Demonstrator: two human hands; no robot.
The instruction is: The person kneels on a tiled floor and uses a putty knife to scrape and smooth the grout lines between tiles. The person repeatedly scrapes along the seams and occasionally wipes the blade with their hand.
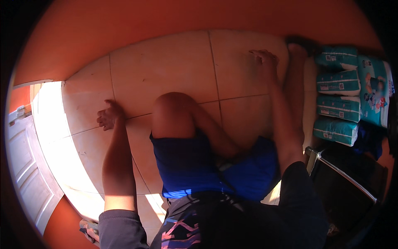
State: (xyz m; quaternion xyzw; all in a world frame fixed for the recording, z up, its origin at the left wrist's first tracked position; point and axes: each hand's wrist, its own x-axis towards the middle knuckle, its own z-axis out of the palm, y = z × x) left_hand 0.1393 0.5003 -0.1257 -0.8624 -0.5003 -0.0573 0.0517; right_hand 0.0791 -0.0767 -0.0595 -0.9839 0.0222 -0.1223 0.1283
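My left hand (110,114) is over the tiled floor (161,70) at the left, beside my bent bare knee (174,112); its fingers are apart and somewhat curled, with nothing seen in them. My right hand (267,59) is farther forward on the right, near the orange wall (199,16) and beside my outstretched leg (294,103); its fingers are loosely extended and hold nothing that I can see. I cannot tell whether either hand touches the floor. I am seated in blue shorts (178,166).
Stacked teal diaper packs (338,108), a larger pack (373,91) and a black cabinet-like object (340,178) line the right side. A white panelled door (33,166) is at the left, beside a bright sunlit strip. Sandals (89,230) lie at the lower left.
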